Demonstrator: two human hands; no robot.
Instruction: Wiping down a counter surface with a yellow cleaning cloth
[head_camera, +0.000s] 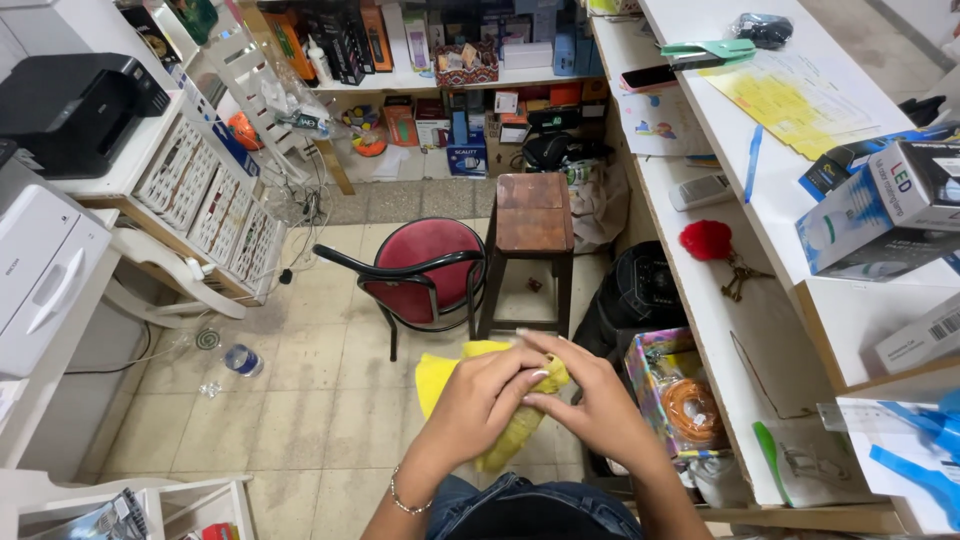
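Both hands meet over the lap: the left hand (487, 392) and right hand (590, 400) are closed around a yellow cloth (445, 375), apparently bunched, above the tiled floor (300, 400) near a red chair (425, 265).

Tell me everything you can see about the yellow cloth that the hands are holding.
The yellow cloth is a soft, bright yellow fabric, bunched and folded rather than spread flat. Both hands grip it above the person's lap: the left hand closes over its upper middle, and the right hand pinches it from the other side. One flat corner sticks out to the left, and a crumpled end hangs down below the hands. It touches nothing else that shows. Whether anything is wrapped inside cannot be told.
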